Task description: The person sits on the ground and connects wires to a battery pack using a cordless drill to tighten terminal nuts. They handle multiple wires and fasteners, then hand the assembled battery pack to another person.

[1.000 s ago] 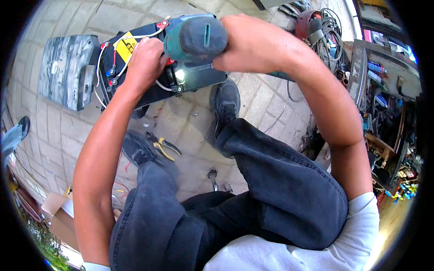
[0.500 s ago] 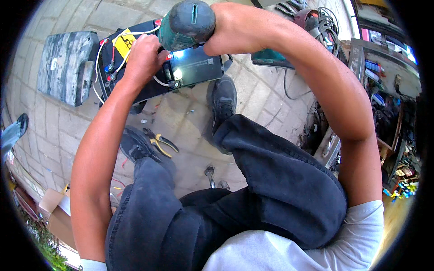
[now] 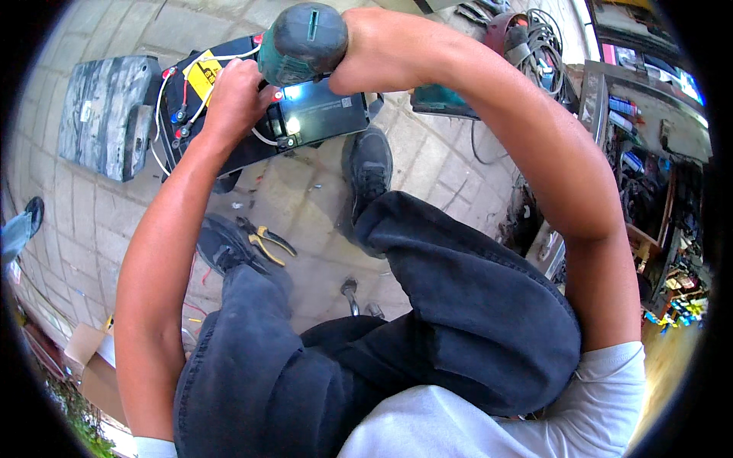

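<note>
A green and black cordless drill (image 3: 304, 44) is gripped by my right hand (image 3: 365, 47), its rounded rear end facing up. Its light brightens the top of a black battery (image 3: 328, 114); the drill's tip is hidden beneath its body. Close by, my left hand (image 3: 235, 93) is closed over the row of batteries, fingertips bent in near a red terminal (image 3: 277, 97). What those fingers pinch is hidden. White wires (image 3: 265, 140) run between bolted terminals, and a yellow label (image 3: 203, 72) lies on the battery to the left of my left hand.
A scuffed grey case cover (image 3: 105, 116) lies left of the batteries. Pliers with yellow-black handles (image 3: 269, 243) rest on the paving by my left shoe (image 3: 223, 243). A green-topped box (image 3: 443, 101) and coiled cables (image 3: 540, 57) sit at the far right. Another person's foot (image 3: 33, 214) shows at the left edge.
The whole view has shifted slightly, so things appear a little further left. Both hands and the drill keep their places over the batteries.
</note>
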`<state>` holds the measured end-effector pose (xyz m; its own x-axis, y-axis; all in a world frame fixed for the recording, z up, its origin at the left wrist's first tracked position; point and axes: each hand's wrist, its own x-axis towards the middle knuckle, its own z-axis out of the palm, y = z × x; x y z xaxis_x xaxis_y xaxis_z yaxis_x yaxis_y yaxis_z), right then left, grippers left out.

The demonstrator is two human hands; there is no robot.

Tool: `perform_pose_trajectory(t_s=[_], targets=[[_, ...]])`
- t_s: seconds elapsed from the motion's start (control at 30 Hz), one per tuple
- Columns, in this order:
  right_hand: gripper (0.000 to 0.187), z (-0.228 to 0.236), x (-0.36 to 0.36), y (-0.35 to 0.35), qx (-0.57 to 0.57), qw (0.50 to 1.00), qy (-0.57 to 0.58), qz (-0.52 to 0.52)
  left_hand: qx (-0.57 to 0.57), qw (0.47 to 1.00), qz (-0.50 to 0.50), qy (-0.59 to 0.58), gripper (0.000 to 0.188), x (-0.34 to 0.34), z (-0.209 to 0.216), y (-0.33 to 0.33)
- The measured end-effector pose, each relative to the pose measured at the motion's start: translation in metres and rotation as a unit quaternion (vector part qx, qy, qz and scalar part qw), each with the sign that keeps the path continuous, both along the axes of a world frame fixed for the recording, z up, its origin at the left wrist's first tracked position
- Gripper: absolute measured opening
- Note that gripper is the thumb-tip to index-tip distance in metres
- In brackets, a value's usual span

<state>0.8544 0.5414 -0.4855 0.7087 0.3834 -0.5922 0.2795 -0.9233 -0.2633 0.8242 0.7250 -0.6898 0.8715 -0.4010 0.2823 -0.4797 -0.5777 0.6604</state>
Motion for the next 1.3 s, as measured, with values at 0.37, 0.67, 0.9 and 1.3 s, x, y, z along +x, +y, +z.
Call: perform_pose_trajectory(t_s=[0.37, 0.67, 0.9, 1.3], targets=[[0.024, 0.004, 0.001, 0.007, -0.036, 0.999, 0.033, -0.014, -0.037, 0.999, -0.004, 0.014, 0.023, -0.002, 0.008, -0.001], [0.025, -0.004, -0.003, -0.011, 0.000, 1.000, -0.015, 0.005, -0.024, 0.998, -0.043, 0.029, 0.028, -0.097, 0.040, -0.008], [0.031, 0.043, -0.022, -0.045, 0.139, 0.987, -0.021, -0.073, 0.153, 0.904, -0.267, 0.297, 0.027, -0.153, -0.029, -0.046], [0.029, 0.010, -0.118, -0.128, 0.281, 0.892, 0.000, -0.354, 0.222, 0.893, -0.297, 0.255, 0.019, -0.149, -0.047, -0.067]])
